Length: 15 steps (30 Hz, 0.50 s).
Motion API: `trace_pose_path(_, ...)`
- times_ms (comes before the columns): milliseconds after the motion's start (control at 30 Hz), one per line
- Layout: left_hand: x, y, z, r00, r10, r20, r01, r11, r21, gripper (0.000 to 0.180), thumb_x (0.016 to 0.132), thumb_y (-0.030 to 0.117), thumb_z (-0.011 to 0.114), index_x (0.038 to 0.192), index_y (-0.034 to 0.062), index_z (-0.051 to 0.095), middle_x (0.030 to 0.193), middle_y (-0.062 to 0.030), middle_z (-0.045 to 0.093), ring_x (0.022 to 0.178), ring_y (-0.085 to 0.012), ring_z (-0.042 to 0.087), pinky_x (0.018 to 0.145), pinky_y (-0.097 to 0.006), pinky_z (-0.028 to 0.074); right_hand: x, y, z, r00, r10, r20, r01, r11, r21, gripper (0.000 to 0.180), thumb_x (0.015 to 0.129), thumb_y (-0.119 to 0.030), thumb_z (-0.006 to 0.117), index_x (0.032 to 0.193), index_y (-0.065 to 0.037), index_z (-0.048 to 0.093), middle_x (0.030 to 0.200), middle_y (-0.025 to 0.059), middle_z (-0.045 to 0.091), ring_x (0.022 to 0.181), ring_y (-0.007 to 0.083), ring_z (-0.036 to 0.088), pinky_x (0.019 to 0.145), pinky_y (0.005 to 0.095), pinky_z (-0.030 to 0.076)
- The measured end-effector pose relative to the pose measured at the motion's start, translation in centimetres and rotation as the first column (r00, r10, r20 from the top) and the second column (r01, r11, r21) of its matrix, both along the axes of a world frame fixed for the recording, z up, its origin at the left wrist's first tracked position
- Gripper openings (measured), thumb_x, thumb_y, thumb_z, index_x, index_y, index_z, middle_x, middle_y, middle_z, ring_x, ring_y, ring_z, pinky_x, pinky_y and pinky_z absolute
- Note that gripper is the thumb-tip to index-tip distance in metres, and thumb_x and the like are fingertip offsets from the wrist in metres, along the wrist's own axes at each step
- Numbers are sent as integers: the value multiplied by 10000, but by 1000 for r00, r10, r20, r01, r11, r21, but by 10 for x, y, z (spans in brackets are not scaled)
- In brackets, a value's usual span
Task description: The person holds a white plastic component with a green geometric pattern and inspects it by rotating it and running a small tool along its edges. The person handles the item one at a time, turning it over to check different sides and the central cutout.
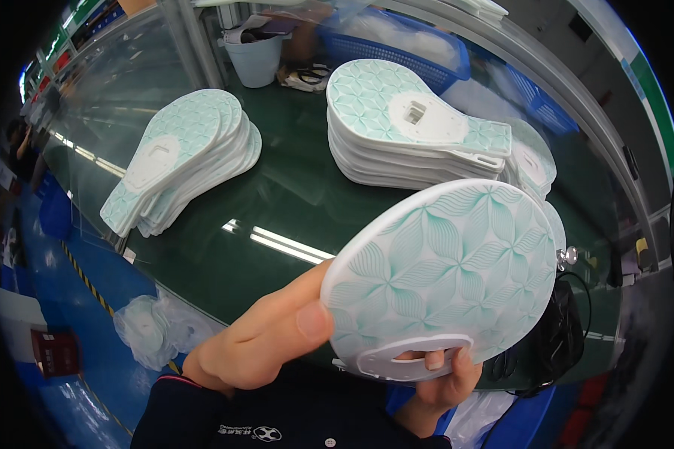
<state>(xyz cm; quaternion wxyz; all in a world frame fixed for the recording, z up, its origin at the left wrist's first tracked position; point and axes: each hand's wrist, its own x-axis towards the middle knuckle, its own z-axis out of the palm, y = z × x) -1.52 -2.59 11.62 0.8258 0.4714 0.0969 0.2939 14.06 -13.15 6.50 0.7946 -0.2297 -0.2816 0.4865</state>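
A white paddle-shaped plastic panel (457,262) with a teal petal pattern is tilted up close in front of me, above the table. My left hand (266,333) is closed on its left edge, thumb on the patterned face. Below, my right hand (453,378) grips it near the white oval recess, with fingertips showing through the cut-out; the rest of those fingers is partly hidden. Beyond it stands a tall stack of matching panels (382,97), handle ends to the right. A second, fanned-out stack (180,153) lies to the left.
The dark green table (284,161) has a white bucket (253,61) and scissors (307,76) at the back. Blue baskets (397,41) stand behind the right stack. A metal knob (568,258) and black bag (560,337) are at right. Clear plastic bags (146,329) hang off the left side.
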Motion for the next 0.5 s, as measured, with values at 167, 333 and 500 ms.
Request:
trace_pose_path(167, -2, -6, 0, 985, -13, -173, 32, 994, 108, 614, 707, -62, 524, 1205, -11, 169, 1146, -130, 360, 1036, -168, 385, 857, -282, 335, 1, 4, 2, 999, 34, -13, -34, 999, 23, 326, 781, -90, 396, 1056, 71, 329, 672, 194, 490, 650, 322, 524, 592, 551, 441)
trace_pose_path(333, -4, -10, -4, 971, 59, -232, -32, 993, 117, 526, 722, -47, 517, 1165, -22, 235, 1074, -119, 433, 966, -152, 448, 805, -268, 385, 0, 8, 2, 998, 51, 30, -52, 997, 57, 336, 775, -90, 402, 1062, 68, 326, 673, 205, 486, 649, 328, 523, 589, 553, 440)
trace_pose_path(500, -8, -10, -6, 963, 51, -265, -20, 993, 120, 476, 724, -23, 529, 1137, -32, 291, 1024, -124, 480, 939, -152, 468, 791, -270, 396, -2, 5, 1, 999, -3, 45, 3, 1000, -2, 340, 770, -94, 414, 1057, 70, 332, 667, 203, 488, 603, 306, 517, 572, 541, 445)
